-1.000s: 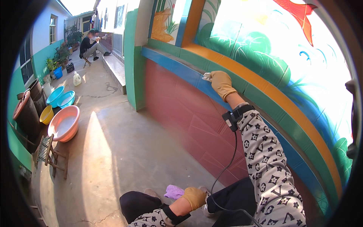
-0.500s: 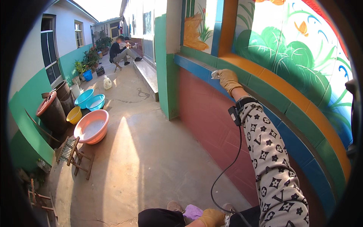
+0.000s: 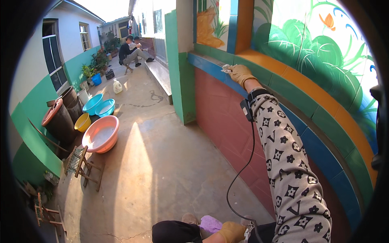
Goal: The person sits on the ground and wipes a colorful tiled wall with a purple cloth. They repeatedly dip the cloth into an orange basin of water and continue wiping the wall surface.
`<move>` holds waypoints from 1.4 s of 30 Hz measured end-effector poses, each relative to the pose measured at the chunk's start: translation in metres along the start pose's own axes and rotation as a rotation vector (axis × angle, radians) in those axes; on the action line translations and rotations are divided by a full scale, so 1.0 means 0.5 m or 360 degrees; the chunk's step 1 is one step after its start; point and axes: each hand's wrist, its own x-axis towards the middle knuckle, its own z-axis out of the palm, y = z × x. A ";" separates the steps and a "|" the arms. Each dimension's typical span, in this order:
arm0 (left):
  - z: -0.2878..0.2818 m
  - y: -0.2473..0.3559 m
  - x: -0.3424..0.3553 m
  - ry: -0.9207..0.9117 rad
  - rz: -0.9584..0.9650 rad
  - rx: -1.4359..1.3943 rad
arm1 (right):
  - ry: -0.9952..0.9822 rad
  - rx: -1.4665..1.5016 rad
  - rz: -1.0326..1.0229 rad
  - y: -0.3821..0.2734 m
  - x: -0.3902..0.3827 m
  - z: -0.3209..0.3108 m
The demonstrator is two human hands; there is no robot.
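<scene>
My right hand (image 3: 240, 75), in a tan work glove, pinches a small crumpled white cloth (image 3: 227, 69) against the blue band (image 3: 207, 64) along the wall ledge. My left hand (image 3: 232, 232), gloved the same way, is low at the front by my knees, its fingers curled. Something whitish (image 3: 248, 232) shows at its fingertips, too small to make out. Just beyond that hand lies a purple cloth (image 3: 210, 223); whether the hand touches it is hidden. A black device (image 3: 246, 110) with a cable is strapped at my right wrist.
To my right, a painted wall (image 3: 320, 60) rises above green and orange ledges. Across the concrete yard are a pink basin (image 3: 101, 135), a yellow basin (image 3: 82, 122), blue basins (image 3: 94, 104), wooden stools (image 3: 91, 169) and a white jug (image 3: 117, 86). Two people (image 3: 131, 52) sit farther back.
My right hand has slid a little left and away from me along the ledge with the white cloth. The whole view has shifted slightly. My left hand stays low by my knees.
</scene>
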 end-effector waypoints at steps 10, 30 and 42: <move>-0.110 0.092 0.005 -0.0385 -0.0120 0.0120 | -0.0117 -0.0302 0.0141 0.071 -0.248 -0.154; -0.103 0.149 0.047 -0.0840 -0.0083 0.0304 | 0.0350 -0.0058 -0.0292 0.173 -0.755 -0.515; -0.103 0.156 0.018 -0.0762 -0.0016 0.0354 | 0.0406 -0.1083 0.0218 0.266 -0.665 -0.497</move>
